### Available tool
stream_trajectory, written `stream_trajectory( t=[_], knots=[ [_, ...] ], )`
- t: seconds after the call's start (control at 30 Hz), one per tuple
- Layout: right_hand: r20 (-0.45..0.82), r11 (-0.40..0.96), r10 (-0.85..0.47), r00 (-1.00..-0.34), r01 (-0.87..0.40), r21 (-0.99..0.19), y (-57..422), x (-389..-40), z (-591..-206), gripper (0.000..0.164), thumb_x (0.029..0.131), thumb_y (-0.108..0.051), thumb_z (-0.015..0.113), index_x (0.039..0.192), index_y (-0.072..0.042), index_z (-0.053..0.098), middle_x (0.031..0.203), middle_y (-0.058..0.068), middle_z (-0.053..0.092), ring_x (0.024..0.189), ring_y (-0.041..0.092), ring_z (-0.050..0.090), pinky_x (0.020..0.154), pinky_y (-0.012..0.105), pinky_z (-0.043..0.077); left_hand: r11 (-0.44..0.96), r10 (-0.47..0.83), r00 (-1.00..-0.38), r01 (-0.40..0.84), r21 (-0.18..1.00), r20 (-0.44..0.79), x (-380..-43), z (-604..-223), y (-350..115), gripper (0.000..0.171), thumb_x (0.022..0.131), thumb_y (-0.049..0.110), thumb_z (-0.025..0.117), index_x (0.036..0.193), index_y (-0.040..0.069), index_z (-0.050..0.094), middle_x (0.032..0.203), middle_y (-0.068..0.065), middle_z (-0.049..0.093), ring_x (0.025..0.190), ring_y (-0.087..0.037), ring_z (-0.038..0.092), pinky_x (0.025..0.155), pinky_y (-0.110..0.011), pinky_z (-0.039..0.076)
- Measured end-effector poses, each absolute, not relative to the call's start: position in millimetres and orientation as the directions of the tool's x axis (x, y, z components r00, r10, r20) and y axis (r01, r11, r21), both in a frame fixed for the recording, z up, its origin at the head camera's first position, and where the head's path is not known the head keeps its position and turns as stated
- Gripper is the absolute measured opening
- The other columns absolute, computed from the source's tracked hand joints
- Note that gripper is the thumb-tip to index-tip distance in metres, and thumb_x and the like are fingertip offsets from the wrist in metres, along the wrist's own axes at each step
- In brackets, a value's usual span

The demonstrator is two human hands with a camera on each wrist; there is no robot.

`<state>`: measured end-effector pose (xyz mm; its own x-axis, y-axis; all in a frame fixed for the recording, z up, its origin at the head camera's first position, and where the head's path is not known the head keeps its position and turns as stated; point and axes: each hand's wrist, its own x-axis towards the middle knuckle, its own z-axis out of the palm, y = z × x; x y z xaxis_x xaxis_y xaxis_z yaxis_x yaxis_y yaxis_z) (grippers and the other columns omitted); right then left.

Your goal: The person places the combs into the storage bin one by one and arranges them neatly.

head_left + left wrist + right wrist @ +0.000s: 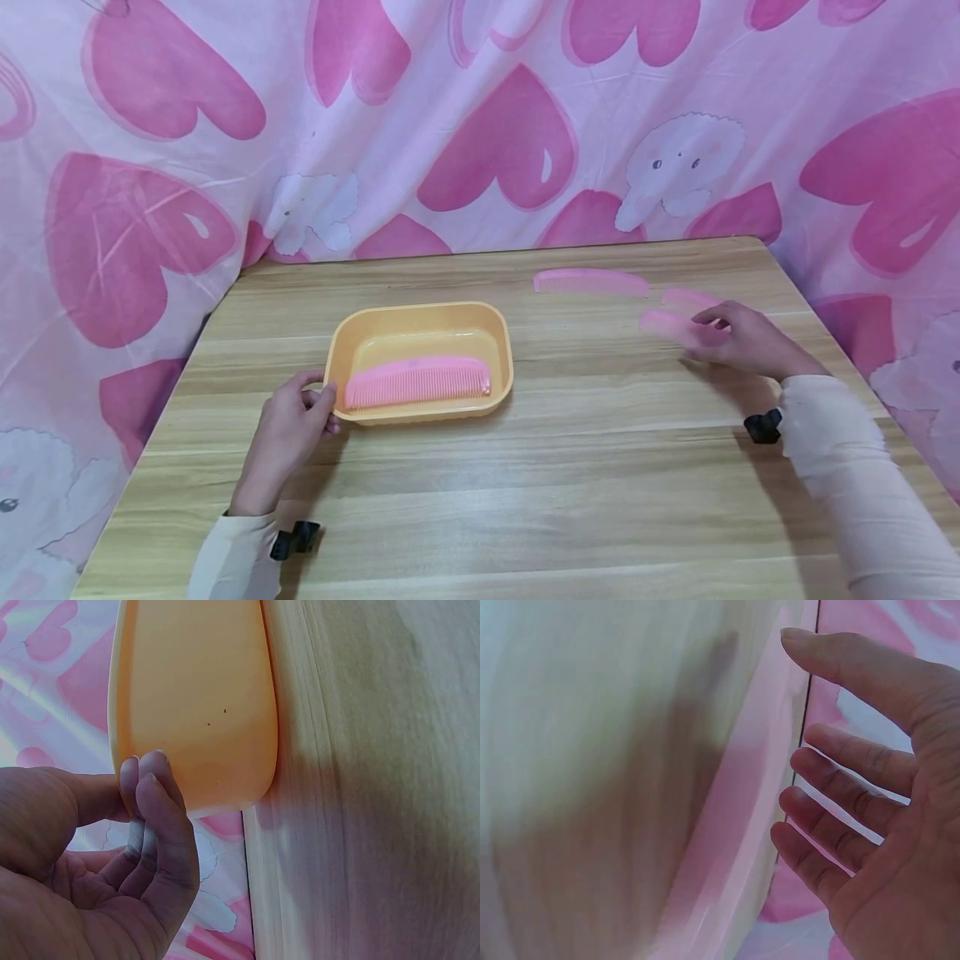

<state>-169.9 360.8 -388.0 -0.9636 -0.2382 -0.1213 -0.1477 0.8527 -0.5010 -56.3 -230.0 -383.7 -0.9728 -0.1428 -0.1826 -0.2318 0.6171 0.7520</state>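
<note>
Your left hand (291,427) pinches the yellow tray (408,318) left of centre, 1 pink comb (418,382) already inside, while your right hand (742,342), loose and holding nothing, hovers by 3 combs (591,283) still outside, upper right.

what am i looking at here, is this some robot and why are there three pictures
No robot here, just a person working bare-handed. The wide picture is taken from the person's head, looking forward and down; the other two are taken from the left and right wrists. On the wooden table sits a yellow tray with a pink comb inside. The left hand pinches the tray's rim at one end. Three more combs lie farther back, to the right. The right hand hovers by two of them, apparently gripping neither.
</note>
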Motion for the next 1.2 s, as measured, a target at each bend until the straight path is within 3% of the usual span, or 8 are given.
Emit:
stream_trajectory(
  t=[0.53,0.83,1.2],
  knots=[
    [-0.134,0.869,-0.189,-0.973,-0.102,-0.484,404,-165,-400,0.076,0.08,-0.037,0.087,0.128,0.015,0.057,0.12,0.038,0.058,0.108,0.049,0.056,0.089,0.06,0.046,0.614,-0.137,-0.972,-0.234,0.754,-0.19,-57,-382,-229,0.044,0.106,0.02,0.052,0.141,-0.007,0.047,0.078,-0.01,0.068,0.065,-0.018,0.066,0.055,-0.028,0.054],
    [-0.113,0.887,-0.19,-0.975,-0.121,-0.446,411,-167,-403,0.072,0.076,-0.032,0.09,0.121,0.017,0.061,0.104,0.027,0.065,0.094,0.037,0.058,0.071,0.027,0.047,0.618,-0.137,-0.971,-0.237,0.75,-0.194,-57,-383,-230,0.045,0.106,0.02,0.052,0.142,-0.007,0.046,0.079,-0.01,0.068,0.066,-0.019,0.066,0.056,-0.03,0.056],
    [-0.167,0.878,-0.188,-0.968,-0.089,-0.47,413,-165,-404,0.07,0.079,-0.028,0.088,0.124,0.017,0.058,0.1,0.022,0.062,0.079,0.023,0.054,0.056,0.029,0.049,0.613,-0.13,-0.976,-0.216,0.76,-0.172,-57,-383,-230,0.044,0.106,0.018,0.052,0.14,-0.007,0.047,0.077,-0.01,0.068,0.065,-0.02,0.067,0.055,-0.029,0.055]
  ],
)
